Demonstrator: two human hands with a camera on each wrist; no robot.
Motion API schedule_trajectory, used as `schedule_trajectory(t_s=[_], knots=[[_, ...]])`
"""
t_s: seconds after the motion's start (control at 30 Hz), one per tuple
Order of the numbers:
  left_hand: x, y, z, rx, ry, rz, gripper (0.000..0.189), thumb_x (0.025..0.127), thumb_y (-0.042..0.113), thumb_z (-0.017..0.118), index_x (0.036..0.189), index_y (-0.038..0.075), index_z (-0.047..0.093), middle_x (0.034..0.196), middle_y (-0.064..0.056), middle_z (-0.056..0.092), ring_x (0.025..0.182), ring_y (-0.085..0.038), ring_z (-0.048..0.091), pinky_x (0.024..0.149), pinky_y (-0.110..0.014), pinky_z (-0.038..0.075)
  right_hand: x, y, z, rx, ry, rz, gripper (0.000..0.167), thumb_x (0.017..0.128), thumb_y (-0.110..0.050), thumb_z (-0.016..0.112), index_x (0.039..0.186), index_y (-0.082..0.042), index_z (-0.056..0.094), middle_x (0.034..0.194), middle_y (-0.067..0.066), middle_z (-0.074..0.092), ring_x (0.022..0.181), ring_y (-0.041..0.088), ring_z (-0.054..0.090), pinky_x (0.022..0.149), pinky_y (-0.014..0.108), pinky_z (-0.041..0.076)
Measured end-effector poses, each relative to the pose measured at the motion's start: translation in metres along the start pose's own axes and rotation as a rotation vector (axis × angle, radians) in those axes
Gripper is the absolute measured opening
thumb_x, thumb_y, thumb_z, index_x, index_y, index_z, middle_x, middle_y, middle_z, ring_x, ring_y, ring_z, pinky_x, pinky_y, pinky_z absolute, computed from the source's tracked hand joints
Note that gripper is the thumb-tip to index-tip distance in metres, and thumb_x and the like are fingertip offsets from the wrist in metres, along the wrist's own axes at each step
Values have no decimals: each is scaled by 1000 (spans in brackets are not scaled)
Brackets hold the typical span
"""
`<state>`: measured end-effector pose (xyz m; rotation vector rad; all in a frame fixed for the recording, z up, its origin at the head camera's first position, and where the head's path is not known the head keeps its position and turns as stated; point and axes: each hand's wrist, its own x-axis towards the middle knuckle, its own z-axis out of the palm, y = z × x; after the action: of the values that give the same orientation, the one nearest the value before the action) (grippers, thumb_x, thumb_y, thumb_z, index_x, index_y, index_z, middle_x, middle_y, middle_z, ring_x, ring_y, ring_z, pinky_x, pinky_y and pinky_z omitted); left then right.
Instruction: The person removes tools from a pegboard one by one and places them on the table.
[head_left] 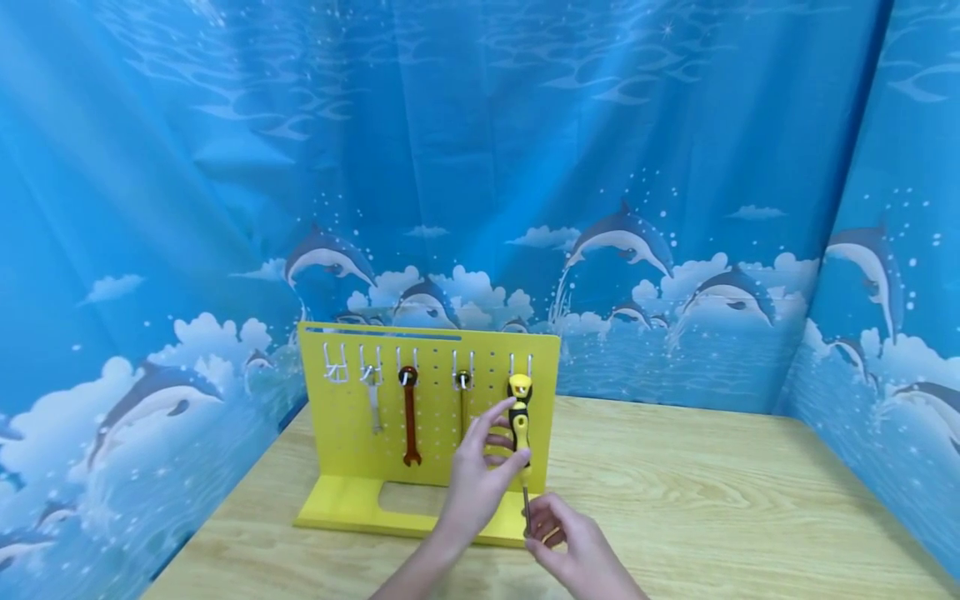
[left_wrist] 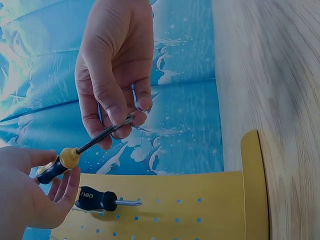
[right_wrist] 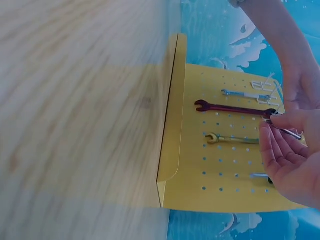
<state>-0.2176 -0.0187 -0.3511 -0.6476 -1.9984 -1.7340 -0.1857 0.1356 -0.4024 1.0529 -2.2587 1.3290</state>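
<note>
A screwdriver (head_left: 521, 432) with a yellow and black handle is held upright between both hands in front of the yellow pegboard (head_left: 435, 408). My left hand (head_left: 480, 471) holds it by the handle, thumb on one side and fingers on the other. Lower down, my right hand (head_left: 573, 542) pinches the end of the metal shaft (left_wrist: 102, 136) between thumb and fingers, and the tip is partly hidden there. Behind the held tool, a second screwdriver (left_wrist: 97, 199) hangs on the board's rightmost hook, largely covered in the head view.
Left of the hands hang a gold wrench (right_wrist: 232, 140), a dark red wrench (head_left: 409, 421) and a silver wrench (head_left: 375, 404). The leftmost white hook (head_left: 335, 371) carries no tool. The board's base (head_left: 352, 500) rests on a wooden table (head_left: 675, 475), with a blue dolphin-print curtain (head_left: 480, 167) behind.
</note>
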Motion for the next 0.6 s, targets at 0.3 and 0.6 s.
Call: schedule_trajectory(t_s=[0.3, 0.6], knots=[[1, 8, 23, -41, -28, -19, 57, 77, -4, 69, 129, 7, 49, 106, -11, 52, 86, -25, 57, 71, -27, 53, -15, 12, -13, 7, 8, 18, 27, 76, 8, 66, 97, -1, 52, 77, 3, 57, 68, 5, 56, 54, 25, 51], [2, -3, 44, -85, -37, -41, 57, 74, -9, 68, 127, 6, 51, 103, -12, 53, 83, -26, 58, 68, -25, 53, -27, 21, -26, 12, -8, 96, 27, 76, 9, 65, 97, -1, 51, 77, 3, 56, 69, 4, 55, 54, 25, 51]])
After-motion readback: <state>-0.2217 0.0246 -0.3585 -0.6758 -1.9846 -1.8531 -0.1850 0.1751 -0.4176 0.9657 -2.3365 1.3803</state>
